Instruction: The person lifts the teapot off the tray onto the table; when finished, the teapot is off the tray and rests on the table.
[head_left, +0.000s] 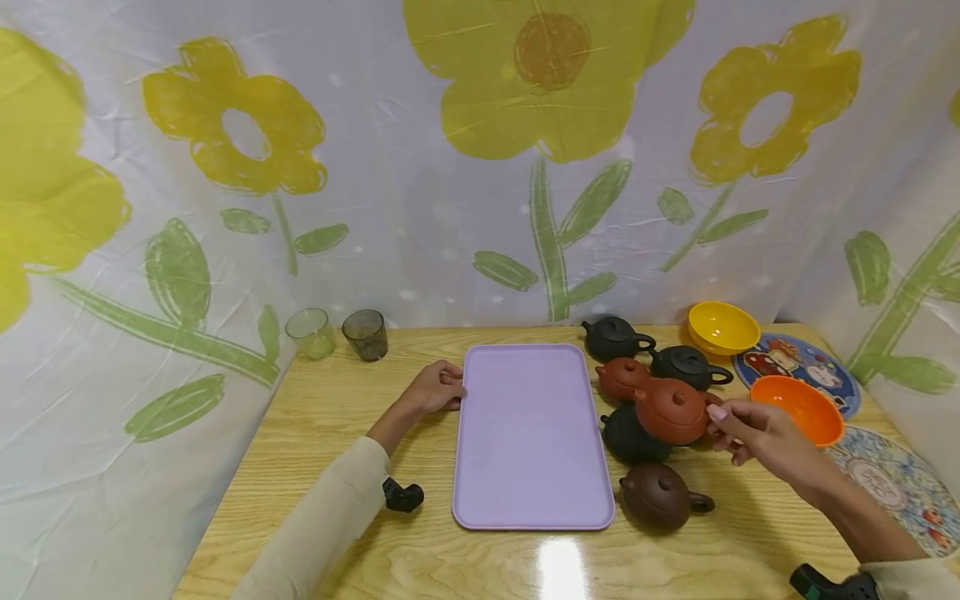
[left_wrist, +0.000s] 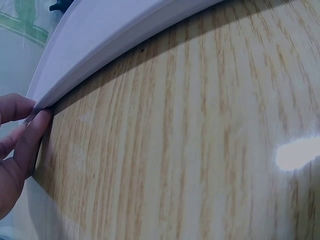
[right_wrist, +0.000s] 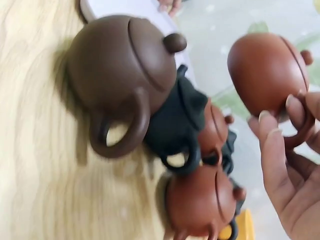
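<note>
My right hand point(head_left: 765, 437) grips a reddish-brown clay teapot point(head_left: 675, 410) by its handle and holds it above the table. In the right wrist view the raised teapot point(right_wrist: 267, 72) is apart from the others. Below it stand a dark brown teapot point(right_wrist: 117, 65), a black teapot point(right_wrist: 172, 122) and another reddish teapot point(right_wrist: 197, 200), which the raised one mostly hides in the head view. My left hand point(head_left: 435, 387) pinches the left rim of a lilac tray point(head_left: 528, 433) lying flat on the table. The left wrist view shows the fingertips point(left_wrist: 40, 120) at the tray's edge.
Further back stand two black teapots point(head_left: 611, 340) and a small reddish one point(head_left: 621, 379). To the right are a yellow bowl point(head_left: 723, 329), an orange bowl point(head_left: 798, 408) and two patterned round mats point(head_left: 873, 475). Two glasses point(head_left: 366, 336) stand back left, before a flowered curtain point(head_left: 375, 167).
</note>
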